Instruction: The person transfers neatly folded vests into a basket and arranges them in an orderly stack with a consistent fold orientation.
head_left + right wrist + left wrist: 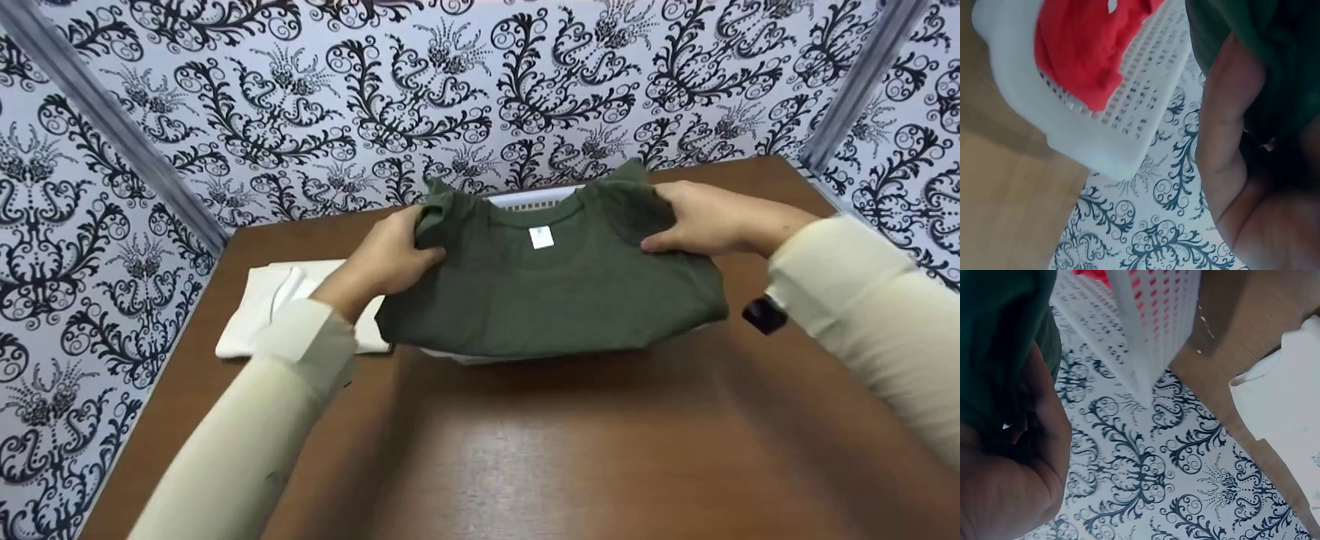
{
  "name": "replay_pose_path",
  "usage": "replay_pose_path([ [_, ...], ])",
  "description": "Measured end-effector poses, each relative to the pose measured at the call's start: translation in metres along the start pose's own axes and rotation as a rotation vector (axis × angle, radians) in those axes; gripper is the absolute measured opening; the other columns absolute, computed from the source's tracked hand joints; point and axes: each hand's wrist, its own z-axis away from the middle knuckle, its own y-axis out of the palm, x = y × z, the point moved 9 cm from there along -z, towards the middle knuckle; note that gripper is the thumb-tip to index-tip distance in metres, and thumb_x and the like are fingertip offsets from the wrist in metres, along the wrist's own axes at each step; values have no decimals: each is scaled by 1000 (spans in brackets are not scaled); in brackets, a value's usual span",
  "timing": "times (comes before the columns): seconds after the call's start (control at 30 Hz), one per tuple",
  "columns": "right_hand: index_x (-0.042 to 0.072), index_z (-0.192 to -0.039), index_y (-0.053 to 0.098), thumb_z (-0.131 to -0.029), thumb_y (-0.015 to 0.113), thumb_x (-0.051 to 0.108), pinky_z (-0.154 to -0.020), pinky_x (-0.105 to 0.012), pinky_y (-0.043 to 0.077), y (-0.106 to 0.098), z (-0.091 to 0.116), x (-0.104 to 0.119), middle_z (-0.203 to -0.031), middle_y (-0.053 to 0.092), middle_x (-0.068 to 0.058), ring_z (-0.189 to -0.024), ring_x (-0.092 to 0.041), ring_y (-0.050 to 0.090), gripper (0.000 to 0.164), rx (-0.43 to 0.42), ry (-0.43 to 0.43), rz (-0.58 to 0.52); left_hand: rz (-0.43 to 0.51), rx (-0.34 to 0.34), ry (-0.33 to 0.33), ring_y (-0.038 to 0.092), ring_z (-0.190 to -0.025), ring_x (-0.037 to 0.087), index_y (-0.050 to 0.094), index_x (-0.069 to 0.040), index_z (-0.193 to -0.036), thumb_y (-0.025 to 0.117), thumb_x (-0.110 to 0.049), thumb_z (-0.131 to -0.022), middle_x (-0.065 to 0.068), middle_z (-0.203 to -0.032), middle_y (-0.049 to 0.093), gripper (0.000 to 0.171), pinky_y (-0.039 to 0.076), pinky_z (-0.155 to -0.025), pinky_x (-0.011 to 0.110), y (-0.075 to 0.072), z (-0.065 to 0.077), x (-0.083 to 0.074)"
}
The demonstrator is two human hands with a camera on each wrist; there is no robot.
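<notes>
A dark green T-shirt [540,292] with a white neck label [541,237] hangs between both hands above the table. My left hand [390,251] grips its left shoulder, thumb in front. The opposite shoulder is pinched by my right hand [701,217]. In both wrist views green cloth bunches at the curled fingers. Behind the shirt stands a white perforated basket [1081,140], mostly hidden in the head view. Red cloth [1084,50] lies in it, seen in the right wrist view.
A folded white garment [247,322] lies on the brown table [517,457], left of the basket. Patterned walls [450,82] enclose the table's back and sides. A small dark object [764,315] shows at the right cuff.
</notes>
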Motion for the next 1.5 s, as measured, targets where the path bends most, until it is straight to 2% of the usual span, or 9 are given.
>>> replay_pose_path([
  [0.13,-5,-143,43,-89,72,19,-109,-61,39,3,-19,-4,-135,57,-29,-123,-45,56,66,50,34,27,-52,24,-29,60,-119,35,54,-3,-132,66,-12,-91,20,-129,63,43,46,-107,47,9,-17,3],
  [0.3,-9,-141,43,-91,70,17,-106,-62,41,-1,-36,-8,-133,55,-32,-121,-48,54,62,63,56,51,-85,25,-45,62,-112,33,57,-2,-121,65,-12,-92,19,-120,65,32,49,-103,46,10,-36,0],
  [0.5,-7,-127,53,-90,69,16,-95,-56,51,2,-54,-14,-123,60,-31,-109,-46,61,47,100,88,197,-158,39,-94,61,-116,33,56,-6,-127,65,-14,-92,17,-128,63,37,48,-105,47,12,-53,3],
  [0.73,-6,-107,58,-83,72,15,-72,-43,59,14,-60,-19,-102,66,-26,-83,-34,68,35,121,105,242,-180,79,-100,65,-110,33,58,-5,-121,65,-11,-90,18,-122,66,32,54,-96,45,19,-54,6],
  [1.0,-5,-101,60,-80,75,15,-71,-42,55,20,-57,-29,-92,65,-19,-80,-29,64,32,171,104,234,-142,158,-129,66,-107,32,60,0,-120,71,-9,-89,19,-120,66,34,56,-93,42,26,-54,12],
  [1.1,-3,-101,62,-81,75,15,-72,-41,54,26,-54,-31,-91,65,-15,-80,-27,63,30,213,107,248,-193,187,-127,65,-109,31,61,-1,-120,74,-13,-88,18,-121,66,36,54,-96,42,34,-54,13],
  [1.2,-1,-98,62,-81,75,14,-72,-41,54,30,-54,-29,-90,65,-14,-79,-26,62,27,205,91,281,-273,184,-116,64,-109,30,63,-5,-117,73,-18,-89,14,-121,67,33,52,-97,45,41,-54,14],
  [1.4,3,-85,61,-76,73,7,-63,-36,52,34,-55,-23,-83,64,-12,-73,-26,60,16,142,72,318,-447,115,-82,66,-105,37,62,-10,-110,71,-25,-90,13,-118,69,27,53,-88,55,48,-54,16],
  [1.5,6,-80,61,-75,76,13,-58,-37,49,35,-52,-24,-80,64,-11,-69,-26,59,17,138,106,357,-513,83,-49,67,-106,40,61,-10,-113,73,-26,-89,15,-118,70,31,54,-85,57,52,-53,14],
])
